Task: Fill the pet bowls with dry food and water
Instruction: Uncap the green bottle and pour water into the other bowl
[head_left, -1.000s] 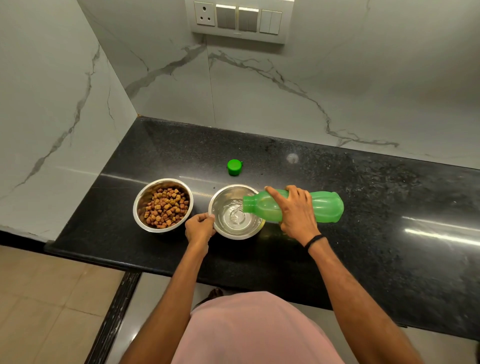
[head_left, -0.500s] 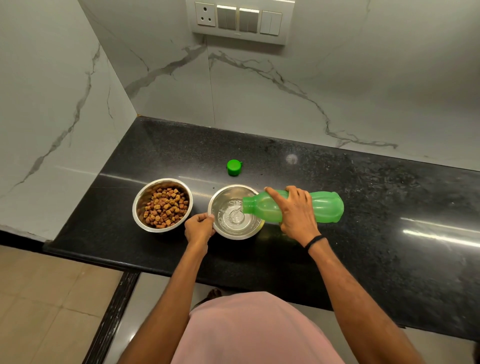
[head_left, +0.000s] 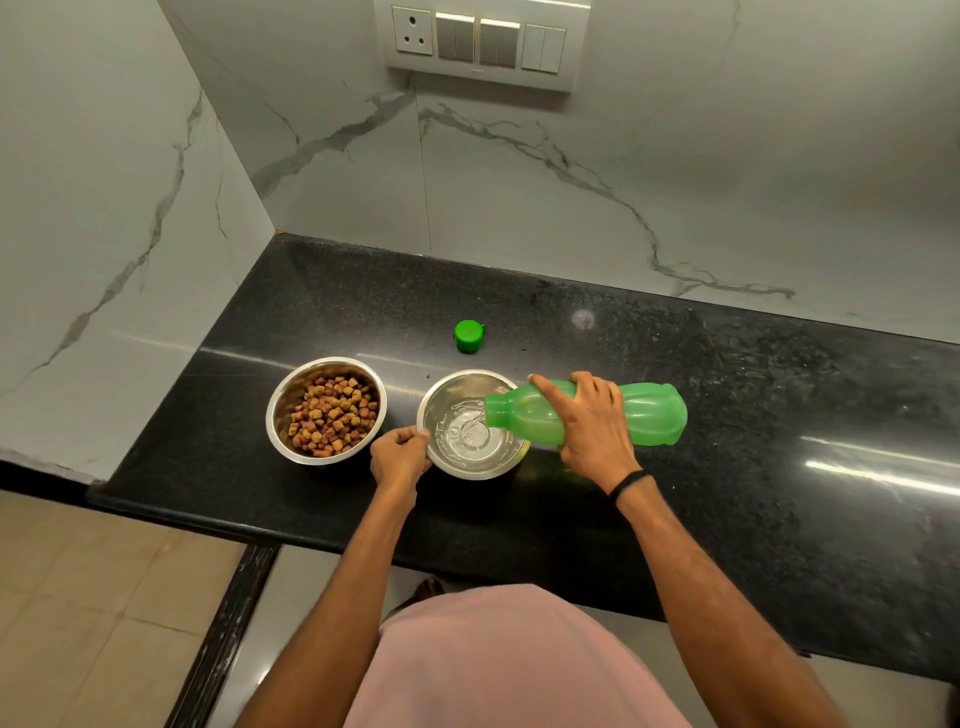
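- Two round steel bowls stand on a black, speckled stone surface (head_left: 727, 467). It is polished enough to carry streaks of light and fills a corner between white marble-look walls (head_left: 675, 182) with grey veins.
- One, the water bowl (head_left: 457, 387), is shiny, smooth-sided metal. A shallow pool of clear water (head_left: 467, 434) ripples in its bottom.
- Just left of the water bowl, and apart from it, stands the food bowl (head_left: 275, 410). It has the same bright steel and a rolled rim, and it holds a heap of brown, cube-like kibble (head_left: 332, 415).
- Behind the water bowl, toward the back wall, a small round green cap (head_left: 469, 335) lies by itself.
- Over the water bowl's right rim a translucent green plastic bottle (head_left: 649, 415) with a lobed body lies almost level. Its open mouth is above the water and its base points away to the right.
- The right grip (head_left: 592, 426) is wrapped round the bottle's middle, forefinger stretched along the shoulder. A thin black band (head_left: 628, 483) circles the wrist.
- The left grip (head_left: 400, 457) is curled on the water bowl's near left rim, pinching it.
- High on the wall beyond the water bowl is a white switch panel (head_left: 480, 44) with a socket and flat rockers.
- Nearer than the water bowl, past the front edge, are matte beige floor tiles (head_left: 78, 597) and a pink garment (head_left: 509, 660).
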